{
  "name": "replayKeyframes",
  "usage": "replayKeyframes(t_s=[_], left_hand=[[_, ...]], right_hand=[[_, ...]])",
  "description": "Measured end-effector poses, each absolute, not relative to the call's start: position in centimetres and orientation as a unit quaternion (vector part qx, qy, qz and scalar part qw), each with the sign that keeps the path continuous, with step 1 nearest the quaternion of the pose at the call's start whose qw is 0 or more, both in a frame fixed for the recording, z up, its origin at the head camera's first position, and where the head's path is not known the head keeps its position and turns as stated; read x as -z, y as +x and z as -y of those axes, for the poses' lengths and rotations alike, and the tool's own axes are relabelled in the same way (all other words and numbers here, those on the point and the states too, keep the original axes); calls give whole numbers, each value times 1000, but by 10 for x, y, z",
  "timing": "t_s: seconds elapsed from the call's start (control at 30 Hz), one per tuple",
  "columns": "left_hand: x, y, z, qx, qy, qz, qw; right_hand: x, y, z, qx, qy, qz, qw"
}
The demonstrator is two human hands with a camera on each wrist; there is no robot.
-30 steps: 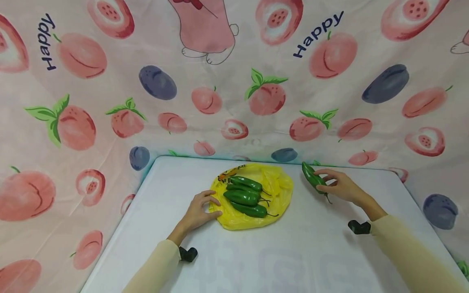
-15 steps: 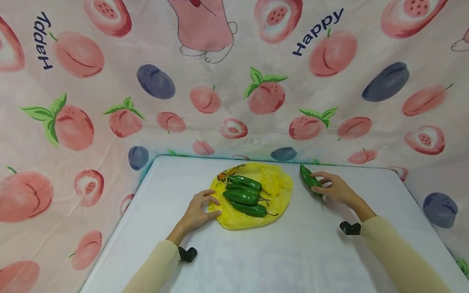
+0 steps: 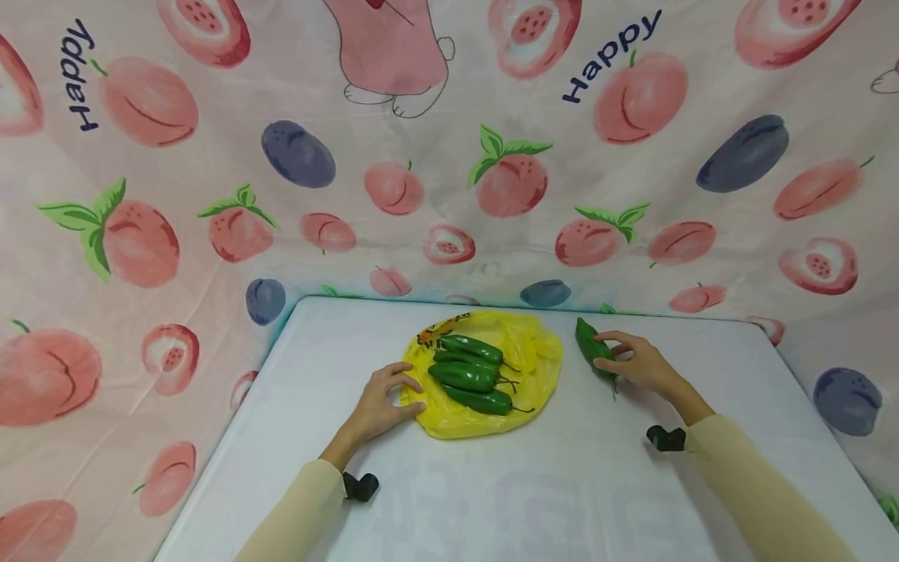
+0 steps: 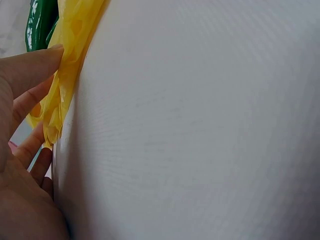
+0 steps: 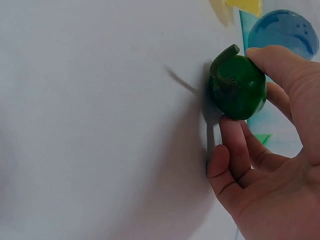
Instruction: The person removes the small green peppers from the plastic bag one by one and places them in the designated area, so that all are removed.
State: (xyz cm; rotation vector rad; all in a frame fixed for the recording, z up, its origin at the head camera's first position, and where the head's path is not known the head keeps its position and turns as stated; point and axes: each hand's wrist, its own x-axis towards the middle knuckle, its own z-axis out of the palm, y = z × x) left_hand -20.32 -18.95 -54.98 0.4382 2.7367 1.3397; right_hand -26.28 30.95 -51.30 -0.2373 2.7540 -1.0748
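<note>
My right hand (image 3: 639,363) holds a long green chili pepper (image 3: 588,341) between thumb and fingers, right of the yellow plastic bag (image 3: 449,425). In the right wrist view the pepper (image 5: 242,87) appears stem end first, its curved stem pointing up; whether it touches the table cannot be told. Several more green chili peppers (image 3: 463,378) lie side by side on the flattened bag, stems to the right. With fingers spread and relaxed, my left hand (image 3: 382,402) rests at the bag's left edge. The left wrist view has thumb and fingers touching the crumpled yellow plastic (image 4: 75,45).
A white table (image 3: 534,499) stretches under both hands. Behind it and to its sides hangs a pink cloth (image 3: 449,140) printed with peaches and dark plums. Dark wrist-worn devices (image 3: 361,487) sit under both forearms.
My right hand has moved a little left and toward me with the chili pepper, nearer to the bag. The left hand, the bag and the peppers on it stay in place.
</note>
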Motion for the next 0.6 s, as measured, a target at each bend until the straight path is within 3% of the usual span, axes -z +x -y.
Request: replayKeyframes(t_s=[0.6], left_hand=[[547, -203, 189, -438, 145, -887, 27]], right_hand=[[514, -261, -304, 344, -67, -932, 92]])
